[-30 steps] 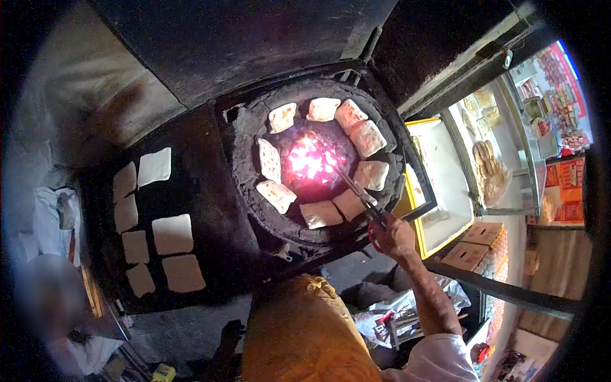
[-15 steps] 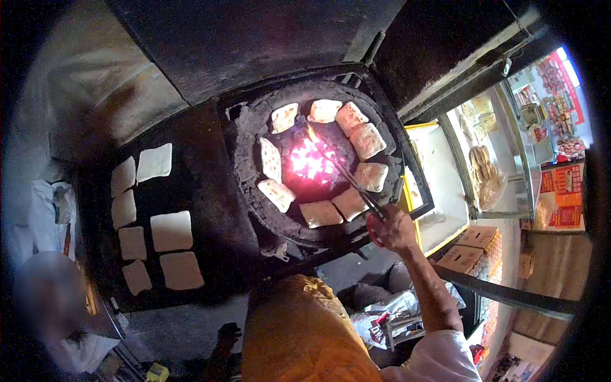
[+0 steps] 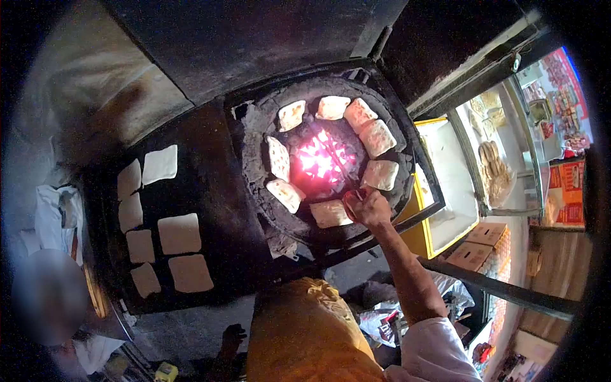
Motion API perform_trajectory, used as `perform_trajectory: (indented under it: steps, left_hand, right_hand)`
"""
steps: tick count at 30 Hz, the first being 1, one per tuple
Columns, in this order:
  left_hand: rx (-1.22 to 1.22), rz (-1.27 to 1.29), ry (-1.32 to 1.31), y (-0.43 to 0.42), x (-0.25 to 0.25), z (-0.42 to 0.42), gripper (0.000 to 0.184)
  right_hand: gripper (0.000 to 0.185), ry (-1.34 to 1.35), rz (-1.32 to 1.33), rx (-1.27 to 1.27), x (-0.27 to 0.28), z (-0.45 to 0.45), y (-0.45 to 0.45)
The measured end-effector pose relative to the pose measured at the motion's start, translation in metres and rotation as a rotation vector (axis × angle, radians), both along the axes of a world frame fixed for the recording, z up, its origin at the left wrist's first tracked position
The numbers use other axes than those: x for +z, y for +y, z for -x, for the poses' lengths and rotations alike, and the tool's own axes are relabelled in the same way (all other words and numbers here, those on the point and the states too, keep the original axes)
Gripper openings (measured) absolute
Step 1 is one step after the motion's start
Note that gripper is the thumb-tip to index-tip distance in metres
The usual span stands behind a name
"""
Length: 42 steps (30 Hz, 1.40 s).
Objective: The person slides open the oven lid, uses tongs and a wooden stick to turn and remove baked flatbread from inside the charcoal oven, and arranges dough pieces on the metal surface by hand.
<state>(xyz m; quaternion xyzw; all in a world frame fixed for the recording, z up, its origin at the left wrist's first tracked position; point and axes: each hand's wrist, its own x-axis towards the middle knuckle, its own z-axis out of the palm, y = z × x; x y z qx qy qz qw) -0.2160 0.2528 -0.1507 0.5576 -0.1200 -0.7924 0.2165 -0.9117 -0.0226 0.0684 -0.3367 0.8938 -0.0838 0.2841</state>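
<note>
My right hand is closed around the handles of dark metal tongs, low over the front right of a round oven. The tongs reach down toward glowing coals in the middle. Browned square flatbreads ring the oven's inner wall; one flatbread lies just left of my right hand, and another flatbread is just above it. In deep shadow at the lower left, my left hand hangs beside the yellow apron, fingers slightly apart, with nothing visible in it.
Several pale dough squares lie on the black worktop left of the oven. To the right stand a yellow-edged white bin, a glass case with breads and cardboard boxes. Another person is at the far left.
My right hand has moved forward and left over the oven, pushing the tongs deeper toward the coals. It now covers the front right flatbread seen before. My left hand stays low.
</note>
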Motion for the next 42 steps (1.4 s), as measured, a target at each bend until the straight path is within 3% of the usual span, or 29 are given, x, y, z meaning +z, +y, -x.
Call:
perform_trajectory:
  steps: [3, 5, 6, 8, 12, 19, 24, 27, 29, 31, 33, 35, 37, 39, 42]
  left_hand:
    - [0.039, 0.157, 0.091, 0.006, -0.011, 0.003, 0.042]
    - [-0.075, 0.075, -0.12, 0.004, -0.007, -0.003, 0.041]
    - [-0.076, 0.073, -0.122, 0.007, -0.009, -0.002, 0.041]
    - [0.204, 0.126, 0.117, 0.011, -0.02, 0.005, 0.04]
    - [0.196, -0.09, 0.009, 0.004, -0.032, -0.001, 0.04]
    - [0.11, -0.011, 0.042, 0.01, -0.046, 0.007, 0.041]
    - [0.097, 0.103, 0.068, 0.006, -0.057, 0.025, 0.04]
    - [0.144, -0.013, 0.071, 0.0, -0.051, 0.026, 0.038]
    - [0.087, 0.025, -0.014, 0.005, -0.062, 0.018, 0.037]
    - [0.122, 0.036, -0.003, 0.013, -0.054, 0.015, 0.037]
    - [0.149, 0.049, 0.01, 0.006, -0.036, 0.022, 0.037]
    - [-0.109, -0.092, -0.29, -0.004, -0.025, 0.031, 0.036]
    - [-0.009, -0.085, -0.203, 0.009, -0.047, 0.022, 0.035]
    - [0.095, -0.076, -0.119, 0.005, -0.041, 0.025, 0.034]
    - [-0.051, -0.163, -0.288, 0.003, -0.043, 0.028, 0.031]
  right_hand:
    - [0.043, -0.301, 0.26, -0.288, -0.021, 0.001, -0.005]
    - [0.039, -0.104, 0.121, 0.057, -0.024, 0.002, -0.01]
    - [0.039, -0.106, 0.12, 0.056, -0.024, 0.0, -0.012]
    - [0.032, -0.145, 0.174, 0.085, -0.026, -0.004, -0.014]
    - [0.028, -0.147, 0.321, 0.16, -0.012, -0.005, 0.005]
    - [0.03, -0.021, 0.082, 0.156, 0.079, -0.008, 0.076]
    - [0.031, -0.004, -0.001, 0.185, 0.047, 0.005, 0.089]
    - [0.033, 0.032, -0.012, 0.153, 0.053, 0.001, 0.078]
    - [0.027, 0.034, 0.04, 0.273, 0.036, 0.015, 0.081]
    - [0.024, -0.243, 0.328, 0.363, 0.019, 0.034, 0.085]
    - [0.02, -0.051, 0.188, 0.51, 0.066, 0.026, 0.063]
    - [0.026, -0.542, 0.113, -0.128, 0.088, 0.014, 0.054]
    - [0.034, 0.092, -0.078, 0.246, 0.08, 0.019, 0.055]
    - [0.04, 0.143, -0.074, 0.261, 0.082, 0.017, 0.054]
    - [0.043, 0.187, -0.091, 0.25, 0.094, 0.011, 0.048]
